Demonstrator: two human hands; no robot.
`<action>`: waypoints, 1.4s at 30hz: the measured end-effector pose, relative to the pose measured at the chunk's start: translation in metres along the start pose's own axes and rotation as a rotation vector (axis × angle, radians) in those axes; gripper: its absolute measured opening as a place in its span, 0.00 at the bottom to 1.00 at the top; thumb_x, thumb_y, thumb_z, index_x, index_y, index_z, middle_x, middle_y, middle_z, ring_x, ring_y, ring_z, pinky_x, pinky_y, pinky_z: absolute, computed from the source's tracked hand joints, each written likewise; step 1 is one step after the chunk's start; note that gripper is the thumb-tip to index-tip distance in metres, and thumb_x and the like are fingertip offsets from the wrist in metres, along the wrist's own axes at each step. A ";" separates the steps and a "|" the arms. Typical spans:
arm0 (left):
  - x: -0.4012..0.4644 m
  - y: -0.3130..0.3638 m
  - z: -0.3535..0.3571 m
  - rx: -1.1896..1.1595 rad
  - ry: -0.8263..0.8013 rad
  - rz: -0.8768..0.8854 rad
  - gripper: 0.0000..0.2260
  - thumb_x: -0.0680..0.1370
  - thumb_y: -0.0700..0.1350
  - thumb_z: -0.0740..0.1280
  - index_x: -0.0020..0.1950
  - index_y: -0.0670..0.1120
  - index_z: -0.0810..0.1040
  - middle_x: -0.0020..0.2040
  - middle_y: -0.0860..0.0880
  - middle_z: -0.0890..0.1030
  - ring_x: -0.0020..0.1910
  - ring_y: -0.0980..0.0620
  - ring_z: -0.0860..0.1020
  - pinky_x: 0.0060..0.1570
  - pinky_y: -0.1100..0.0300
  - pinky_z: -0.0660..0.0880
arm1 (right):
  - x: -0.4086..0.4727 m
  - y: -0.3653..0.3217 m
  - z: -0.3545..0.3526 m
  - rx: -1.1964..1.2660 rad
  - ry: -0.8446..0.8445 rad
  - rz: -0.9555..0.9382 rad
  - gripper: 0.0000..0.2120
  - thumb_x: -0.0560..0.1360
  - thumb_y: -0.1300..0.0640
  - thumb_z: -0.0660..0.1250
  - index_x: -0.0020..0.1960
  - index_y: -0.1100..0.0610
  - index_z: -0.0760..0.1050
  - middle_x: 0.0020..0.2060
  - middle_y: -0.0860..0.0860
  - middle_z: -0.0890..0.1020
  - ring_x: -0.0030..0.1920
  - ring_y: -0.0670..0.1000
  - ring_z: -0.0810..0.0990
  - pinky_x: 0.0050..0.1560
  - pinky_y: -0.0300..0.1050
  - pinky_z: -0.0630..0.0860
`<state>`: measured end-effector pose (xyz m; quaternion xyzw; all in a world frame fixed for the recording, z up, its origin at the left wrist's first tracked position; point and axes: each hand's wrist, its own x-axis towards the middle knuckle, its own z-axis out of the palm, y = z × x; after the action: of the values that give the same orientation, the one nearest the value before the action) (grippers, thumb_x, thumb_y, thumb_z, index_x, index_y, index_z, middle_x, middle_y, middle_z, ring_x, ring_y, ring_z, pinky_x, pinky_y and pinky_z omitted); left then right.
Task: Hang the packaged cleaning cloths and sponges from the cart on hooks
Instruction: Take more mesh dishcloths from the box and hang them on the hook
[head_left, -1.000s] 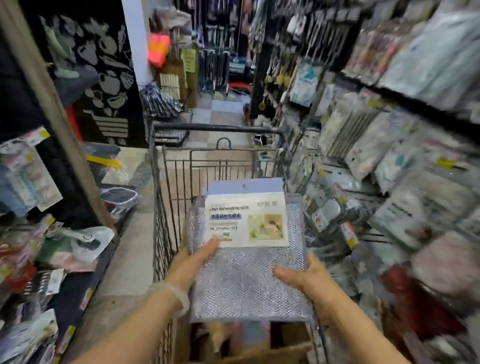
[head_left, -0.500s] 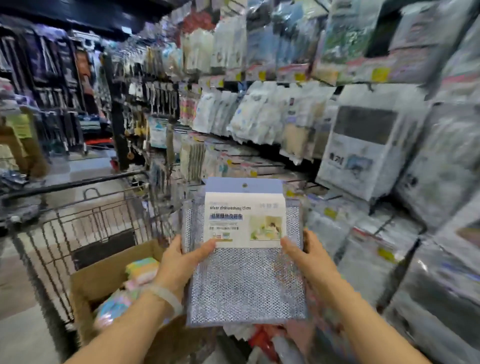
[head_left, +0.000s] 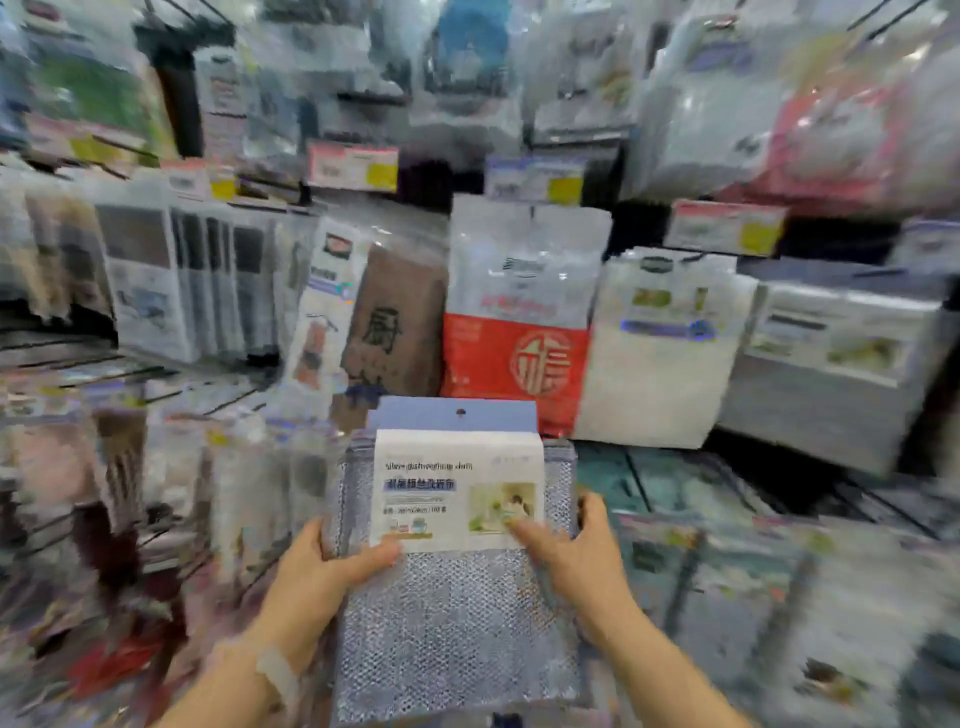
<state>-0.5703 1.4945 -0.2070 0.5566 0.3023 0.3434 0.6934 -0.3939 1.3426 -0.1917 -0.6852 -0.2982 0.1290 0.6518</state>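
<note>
Both hands (head_left: 332, 566) grip the cloth pack (head_left: 457, 545) between them.

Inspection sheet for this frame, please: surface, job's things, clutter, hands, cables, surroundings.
Surface: nothing seen; no table, only display racks.
Job's things: silver dishwashing cloth pack held upright, hang hole at top, not yet on a hook.
Clutter: red-and-white pack, brown cloth pack, white cloth pack hanging behind.
Hands: left hand and right hand grip the pack's sides.
Cables: nothing seen.
Surroundings: price tags; heavy motion blur.
</note>
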 end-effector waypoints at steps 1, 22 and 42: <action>-0.004 -0.003 0.032 -0.016 -0.036 0.001 0.29 0.52 0.40 0.78 0.52 0.41 0.77 0.43 0.42 0.86 0.40 0.43 0.85 0.41 0.50 0.80 | -0.002 0.000 -0.033 -0.003 0.043 0.005 0.22 0.65 0.56 0.77 0.50 0.47 0.67 0.49 0.45 0.80 0.45 0.40 0.80 0.39 0.32 0.74; 0.027 0.023 0.300 0.017 -0.183 0.204 0.15 0.78 0.55 0.61 0.41 0.45 0.78 0.48 0.42 0.82 0.49 0.46 0.79 0.57 0.48 0.73 | 0.034 -0.030 -0.277 0.138 0.381 -0.062 0.12 0.70 0.56 0.72 0.51 0.54 0.74 0.48 0.51 0.84 0.45 0.49 0.84 0.40 0.44 0.80; 0.068 0.027 0.329 -0.032 -0.041 0.244 0.08 0.79 0.51 0.61 0.47 0.47 0.74 0.41 0.48 0.79 0.38 0.50 0.76 0.42 0.58 0.71 | 0.112 -0.044 -0.347 0.400 0.321 -0.025 0.07 0.73 0.64 0.68 0.50 0.59 0.74 0.41 0.57 0.85 0.36 0.54 0.85 0.31 0.47 0.81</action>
<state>-0.2706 1.3681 -0.1176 0.5851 0.2125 0.4184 0.6614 -0.1197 1.1224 -0.0851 -0.5505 -0.1678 0.0669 0.8151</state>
